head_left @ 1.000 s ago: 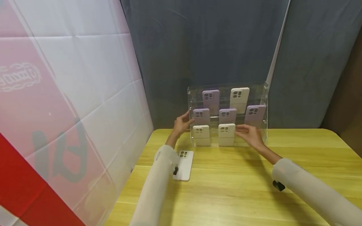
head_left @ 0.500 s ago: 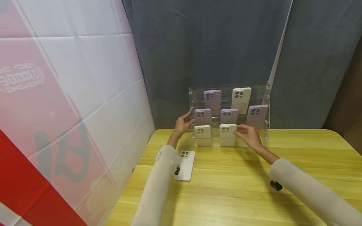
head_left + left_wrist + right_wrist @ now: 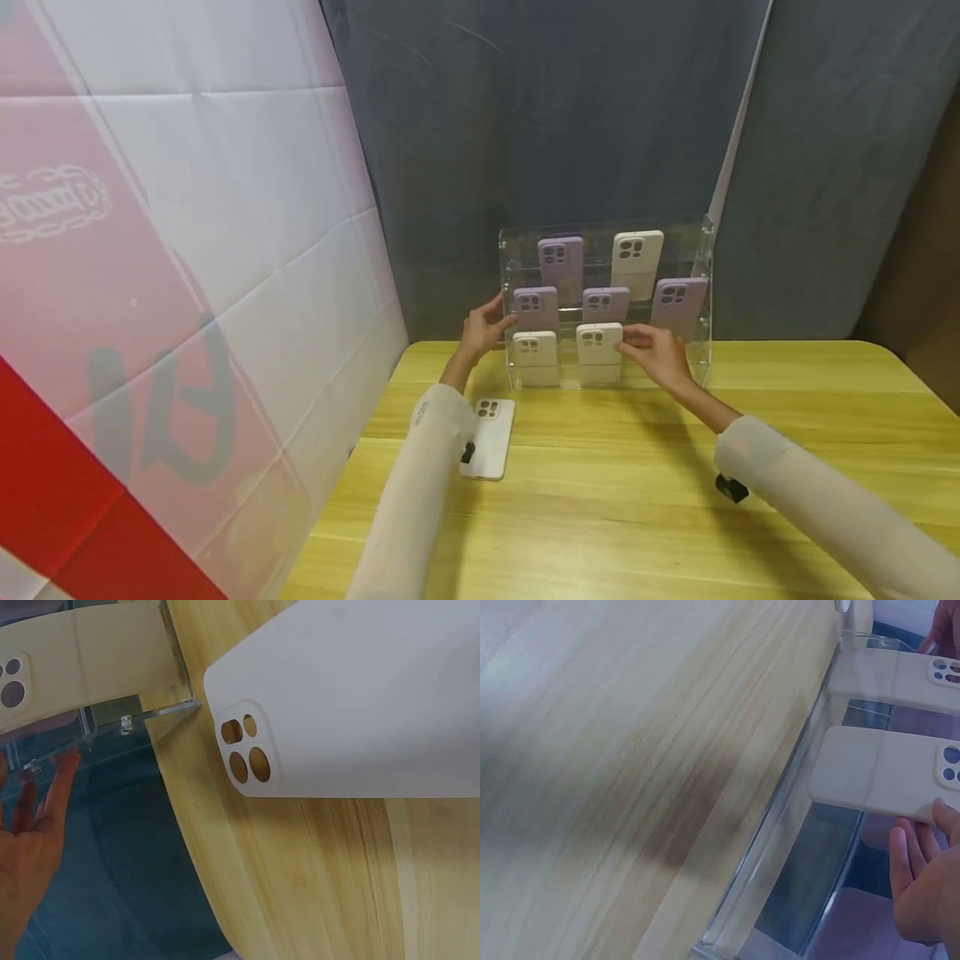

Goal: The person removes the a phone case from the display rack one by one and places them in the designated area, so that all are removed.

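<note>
In the head view a clear acrylic display stand (image 3: 684, 250) holds several white and purple phone cases in tiered rows. My left hand (image 3: 480, 333) holds the stand's left side edge, thumb toward the front. My right hand (image 3: 660, 354) pinches the right edge of a white phone case (image 3: 600, 352) in the middle of the bottom row. In the right wrist view, the thumb lies on that case (image 3: 870, 769) near its camera cutouts, with fingers behind it. Another white case (image 3: 536, 357) stands to its left. A loose white case (image 3: 360, 697) lies below my left forearm, wood showing through its cutouts.
The stand is near the back edge of a yellow wood table (image 3: 585, 508). Behind hangs a dark grey curtain (image 3: 540, 117). A printed white and pink cloth (image 3: 262, 208) borders the left side. Purple cases (image 3: 677, 307) fill most of the middle row.
My right hand has taken hold of the white case in the bottom row and raised it slightly, with a small shift left. The left hand keeps its place on the stand.
</note>
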Action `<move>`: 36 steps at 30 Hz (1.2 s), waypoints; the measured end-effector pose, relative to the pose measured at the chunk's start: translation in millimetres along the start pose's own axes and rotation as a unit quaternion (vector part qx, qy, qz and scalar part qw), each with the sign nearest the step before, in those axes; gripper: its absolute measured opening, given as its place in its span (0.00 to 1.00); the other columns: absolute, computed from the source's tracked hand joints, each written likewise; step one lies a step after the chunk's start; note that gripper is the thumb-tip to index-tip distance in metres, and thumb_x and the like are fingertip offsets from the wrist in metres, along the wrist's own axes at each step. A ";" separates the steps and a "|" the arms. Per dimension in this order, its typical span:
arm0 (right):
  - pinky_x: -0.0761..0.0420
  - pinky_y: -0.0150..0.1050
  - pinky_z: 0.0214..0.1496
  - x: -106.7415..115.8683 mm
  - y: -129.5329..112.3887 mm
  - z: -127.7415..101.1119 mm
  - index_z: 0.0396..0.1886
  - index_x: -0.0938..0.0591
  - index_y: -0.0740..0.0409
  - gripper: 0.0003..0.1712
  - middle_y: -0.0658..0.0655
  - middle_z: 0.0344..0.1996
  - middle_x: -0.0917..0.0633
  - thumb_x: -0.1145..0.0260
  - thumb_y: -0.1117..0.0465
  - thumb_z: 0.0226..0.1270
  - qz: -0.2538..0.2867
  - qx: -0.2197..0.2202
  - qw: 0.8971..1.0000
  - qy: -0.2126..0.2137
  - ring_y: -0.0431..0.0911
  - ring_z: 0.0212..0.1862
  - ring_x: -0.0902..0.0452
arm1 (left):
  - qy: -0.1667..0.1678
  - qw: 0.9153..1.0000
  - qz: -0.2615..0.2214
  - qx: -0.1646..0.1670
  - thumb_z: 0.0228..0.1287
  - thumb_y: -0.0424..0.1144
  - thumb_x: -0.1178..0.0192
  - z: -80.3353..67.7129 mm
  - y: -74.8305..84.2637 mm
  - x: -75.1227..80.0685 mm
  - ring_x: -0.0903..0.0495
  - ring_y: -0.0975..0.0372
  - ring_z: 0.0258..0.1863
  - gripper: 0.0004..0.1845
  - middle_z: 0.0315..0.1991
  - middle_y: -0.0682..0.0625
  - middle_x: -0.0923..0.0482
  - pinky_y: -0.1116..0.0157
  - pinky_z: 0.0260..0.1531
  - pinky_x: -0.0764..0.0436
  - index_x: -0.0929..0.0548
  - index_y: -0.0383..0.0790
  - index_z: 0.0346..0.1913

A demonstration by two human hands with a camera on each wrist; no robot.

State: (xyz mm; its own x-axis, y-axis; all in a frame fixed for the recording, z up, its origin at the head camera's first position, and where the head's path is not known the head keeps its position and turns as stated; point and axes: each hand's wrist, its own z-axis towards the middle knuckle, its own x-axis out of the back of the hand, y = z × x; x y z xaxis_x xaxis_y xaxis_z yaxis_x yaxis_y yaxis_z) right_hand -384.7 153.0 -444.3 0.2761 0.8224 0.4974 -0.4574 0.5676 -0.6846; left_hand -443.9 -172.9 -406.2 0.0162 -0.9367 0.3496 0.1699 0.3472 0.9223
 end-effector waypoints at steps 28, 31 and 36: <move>0.10 0.56 0.48 13.7 -35.5 9.7 0.54 0.12 0.64 0.19 0.65 0.45 0.10 0.23 0.60 0.66 0.018 0.000 1.000 -0.013 0.59 0.46 0.10 | -0.007 1.000 -0.006 0.000 0.73 0.41 0.33 2.2 -4.8 0.7 0.23 0.40 0.66 0.36 0.75 0.34 0.33 0.45 0.49 0.11 0.33 0.56 0.79; 0.10 0.55 0.49 14.1 -38.7 10.2 0.54 0.13 0.64 0.19 0.65 0.45 0.10 0.23 0.61 0.66 0.020 -0.001 1.000 -0.014 0.59 0.46 0.10 | -0.006 1.000 0.000 0.000 0.73 0.42 0.33 2.9 -4.8 0.8 0.23 0.41 0.66 0.35 0.74 0.35 0.32 0.51 0.45 0.08 0.33 0.57 0.79; 0.09 0.55 0.49 15.1 -44.2 10.4 0.54 0.13 0.65 0.19 0.65 0.46 0.10 0.23 0.61 0.66 0.029 -0.001 0.999 -0.017 0.60 0.46 0.10 | -0.004 1.000 0.005 0.004 0.73 0.43 0.33 3.6 -4.0 0.5 0.23 0.42 0.66 0.35 0.73 0.36 0.30 0.57 0.41 0.07 0.33 0.58 0.79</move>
State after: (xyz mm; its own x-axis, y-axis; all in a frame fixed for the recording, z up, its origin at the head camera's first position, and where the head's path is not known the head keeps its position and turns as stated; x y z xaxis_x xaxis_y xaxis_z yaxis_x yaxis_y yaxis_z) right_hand -369.1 139.9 -401.0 0.2200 0.8519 0.4752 -0.4695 0.5195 -0.7139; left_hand -448.2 -174.6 -409.1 0.0107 -0.9327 0.3606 0.1626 0.3574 0.9197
